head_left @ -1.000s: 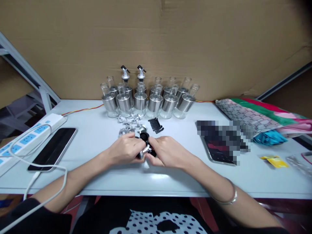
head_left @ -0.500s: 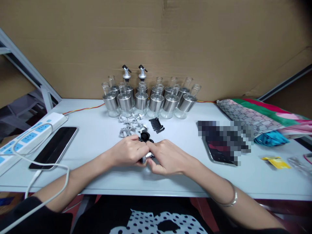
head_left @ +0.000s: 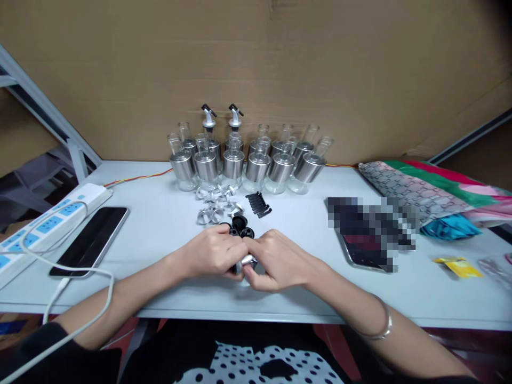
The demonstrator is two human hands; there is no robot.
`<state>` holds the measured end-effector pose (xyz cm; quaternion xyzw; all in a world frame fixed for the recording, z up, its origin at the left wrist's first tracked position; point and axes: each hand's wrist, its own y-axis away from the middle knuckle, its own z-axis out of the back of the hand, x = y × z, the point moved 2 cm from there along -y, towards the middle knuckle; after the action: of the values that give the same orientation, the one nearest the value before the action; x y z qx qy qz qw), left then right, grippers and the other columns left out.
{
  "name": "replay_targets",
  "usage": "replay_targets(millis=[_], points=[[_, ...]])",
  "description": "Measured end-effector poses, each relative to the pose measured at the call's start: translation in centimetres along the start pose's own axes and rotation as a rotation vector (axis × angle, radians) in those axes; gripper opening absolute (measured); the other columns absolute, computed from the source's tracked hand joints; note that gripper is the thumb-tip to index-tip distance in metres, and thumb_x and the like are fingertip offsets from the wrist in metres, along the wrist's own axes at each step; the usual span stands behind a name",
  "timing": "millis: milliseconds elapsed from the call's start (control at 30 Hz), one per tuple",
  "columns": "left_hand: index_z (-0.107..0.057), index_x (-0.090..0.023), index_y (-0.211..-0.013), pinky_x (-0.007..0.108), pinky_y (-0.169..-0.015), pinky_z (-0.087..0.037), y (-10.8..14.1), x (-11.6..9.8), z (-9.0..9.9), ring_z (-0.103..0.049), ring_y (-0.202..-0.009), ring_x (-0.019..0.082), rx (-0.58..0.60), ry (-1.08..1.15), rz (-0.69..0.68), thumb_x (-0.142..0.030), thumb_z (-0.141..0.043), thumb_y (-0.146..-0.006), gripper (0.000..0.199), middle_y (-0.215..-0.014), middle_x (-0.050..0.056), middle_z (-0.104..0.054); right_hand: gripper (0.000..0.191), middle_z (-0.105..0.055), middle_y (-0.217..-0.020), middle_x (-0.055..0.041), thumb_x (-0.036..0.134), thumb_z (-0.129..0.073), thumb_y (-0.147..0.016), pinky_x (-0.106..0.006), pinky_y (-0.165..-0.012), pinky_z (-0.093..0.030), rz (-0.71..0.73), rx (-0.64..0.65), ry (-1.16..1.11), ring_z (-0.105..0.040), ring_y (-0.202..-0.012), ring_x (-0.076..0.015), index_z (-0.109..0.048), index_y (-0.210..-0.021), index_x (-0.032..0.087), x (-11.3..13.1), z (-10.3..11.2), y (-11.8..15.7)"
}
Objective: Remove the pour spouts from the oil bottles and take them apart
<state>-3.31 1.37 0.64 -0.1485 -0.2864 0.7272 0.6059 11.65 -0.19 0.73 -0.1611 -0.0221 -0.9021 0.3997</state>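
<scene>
My left hand [head_left: 218, 249] and my right hand [head_left: 278, 260] meet near the table's front edge, both closed around one small silver-and-black bottle pourer [head_left: 248, 260]. Fingers cover most of it; only a bit of its silver spout shows. Just beyond my hands lie several round black stoppers [head_left: 239, 222]. Farther back is a pile of silver-grey pourer tops [head_left: 216, 205], and to its right a row of small black levers [head_left: 258, 204]. Behind them stand glass bottles with steel sleeves [head_left: 258, 168]. Two in the back row carry finished-looking pourers [head_left: 208, 117] with black levers.
On the left, a white power strip [head_left: 86, 197] and a phone [head_left: 90, 240] lie with a white cable [head_left: 76, 266] crossing my left forearm. To the right are another, partly pixelated phone [head_left: 360, 250], a yellow packet [head_left: 460, 266] and a patterned bag [head_left: 412, 192]. Cardboard [head_left: 256, 69] rises behind.
My hands stay together on the pourer, with my right hand slightly lower. The black stoppers beyond them show a little more. The whole view has shifted slightly.
</scene>
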Motion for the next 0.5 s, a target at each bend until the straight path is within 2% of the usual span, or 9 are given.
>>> replay_targets(millis=[200, 500], points=[[-0.039, -0.020, -0.065, 0.026, -0.048, -0.030, 0.16, 0.03, -0.19, -0.039, -0.043, 0.011, 0.024, 0.005, -0.021, -0.020, -0.033, -0.090, 0.026, -0.049, -0.003, -0.050, 0.026, -0.053, -0.054, -0.0012, 0.033, -0.039, -0.075, -0.025, -0.049, -0.028, -0.006, 0.061, -0.022, -0.033, -0.043, -0.0113, -0.055, -0.082, 0.014, 0.05, 0.13, 0.03], [-0.036, -0.021, -0.065, 0.026, -0.048, -0.030, 0.34, 0.03, -0.48, -0.041, -0.043, 0.010, 0.000, 0.032, -0.054, -0.022, -0.038, -0.088, 0.023, -0.050, -0.004, -0.051, 0.027, -0.049, -0.053, 0.0007, 0.034, -0.038, -0.076, -0.025, -0.050, -0.031, 0.039, 0.060, -0.079, -0.031, -0.044, -0.0113, -0.056, -0.083, 0.014, 0.06, 0.09, -0.02]])
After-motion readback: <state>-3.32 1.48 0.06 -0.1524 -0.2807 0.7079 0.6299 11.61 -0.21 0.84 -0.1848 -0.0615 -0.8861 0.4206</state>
